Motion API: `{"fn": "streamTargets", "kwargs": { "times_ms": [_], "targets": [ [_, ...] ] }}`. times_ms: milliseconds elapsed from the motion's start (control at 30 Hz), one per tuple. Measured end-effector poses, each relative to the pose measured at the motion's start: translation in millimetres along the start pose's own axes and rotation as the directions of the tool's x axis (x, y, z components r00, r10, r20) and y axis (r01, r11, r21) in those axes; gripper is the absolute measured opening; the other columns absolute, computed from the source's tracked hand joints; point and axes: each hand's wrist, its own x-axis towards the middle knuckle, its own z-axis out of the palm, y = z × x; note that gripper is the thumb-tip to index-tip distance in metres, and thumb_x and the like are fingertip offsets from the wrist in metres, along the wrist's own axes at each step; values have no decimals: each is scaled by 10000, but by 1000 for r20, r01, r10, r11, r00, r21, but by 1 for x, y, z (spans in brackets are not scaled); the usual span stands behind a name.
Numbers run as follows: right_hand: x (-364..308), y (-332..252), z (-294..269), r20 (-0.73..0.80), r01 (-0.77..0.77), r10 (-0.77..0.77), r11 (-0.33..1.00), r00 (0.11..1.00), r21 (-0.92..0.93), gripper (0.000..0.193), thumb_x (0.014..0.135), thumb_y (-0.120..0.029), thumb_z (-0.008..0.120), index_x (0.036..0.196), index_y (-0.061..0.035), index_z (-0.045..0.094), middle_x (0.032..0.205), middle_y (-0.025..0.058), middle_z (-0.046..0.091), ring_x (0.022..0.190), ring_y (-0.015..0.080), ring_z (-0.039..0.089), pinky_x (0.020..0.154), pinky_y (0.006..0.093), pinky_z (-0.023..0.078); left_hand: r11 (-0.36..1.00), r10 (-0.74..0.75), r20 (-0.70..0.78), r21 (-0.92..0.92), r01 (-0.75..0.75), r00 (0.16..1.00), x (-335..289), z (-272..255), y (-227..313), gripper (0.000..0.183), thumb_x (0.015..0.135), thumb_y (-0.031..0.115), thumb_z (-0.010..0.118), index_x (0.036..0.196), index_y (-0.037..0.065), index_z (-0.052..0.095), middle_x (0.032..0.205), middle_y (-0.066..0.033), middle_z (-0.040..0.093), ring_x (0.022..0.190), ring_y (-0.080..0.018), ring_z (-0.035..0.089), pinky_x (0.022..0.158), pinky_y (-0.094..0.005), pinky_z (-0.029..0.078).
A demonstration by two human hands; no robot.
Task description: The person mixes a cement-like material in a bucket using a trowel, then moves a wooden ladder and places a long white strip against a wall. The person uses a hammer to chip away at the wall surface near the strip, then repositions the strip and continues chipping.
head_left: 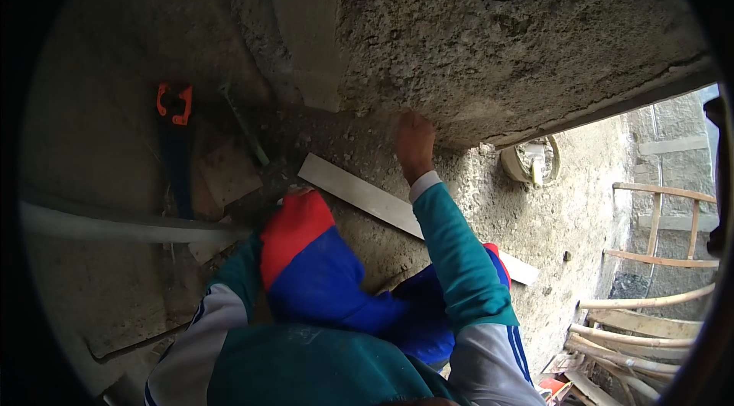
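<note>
rough wall [497, 39] is standing over floor [581, 226]; rt hand [416, 147] is resting at wall's base, fingers [411, 121] looking curled, can't tell if grasping; lt hand's not showing; prob. working base edge, next move needing steady touch

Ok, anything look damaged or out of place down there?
The wall is rough and pitted beside a smooth strip, with loose grit along its foot; whether that's damage, I can't tell. The board lies askew to the wall.
</note>
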Motion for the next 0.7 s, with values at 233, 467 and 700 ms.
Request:
{"fn": "streamTargets", "kwargs": {
  "times_ms": [233,467,700],
  "targets": [
    [0,5,0,-14,193,-200,960,980,-202,323,1009,-238,526,904,34,664,892,291,671,812,480,671,721,504,521,991,135,7,13,-135,991,28,1,-9,659,965,420,730,1479,102,470,1454,-112,571,1180,-336,657,923,-446,561],
    [1,19,4,-64,219,-217,975,974,26,459,1055,-395,538,887,18,646,640,100,570,607,204,569,604,387,478,815,520,-506,53,-577,688,53,-50,66,257,964,276,640,1110,65,628,1088,-89,654,1035,-260,630,823,-470,576],
    [-28,-22,-33,502,-225,297,954,812,-200,517,1003,-476,615,868,16,702,848,251,709,776,440,678,688,474,514,425,442,-585,804,415,680,91,-107,174,583,1029,333,472,1543,58,457,1624,-206,398,1415,-405,484,1197,-463,372]
  ]
}}
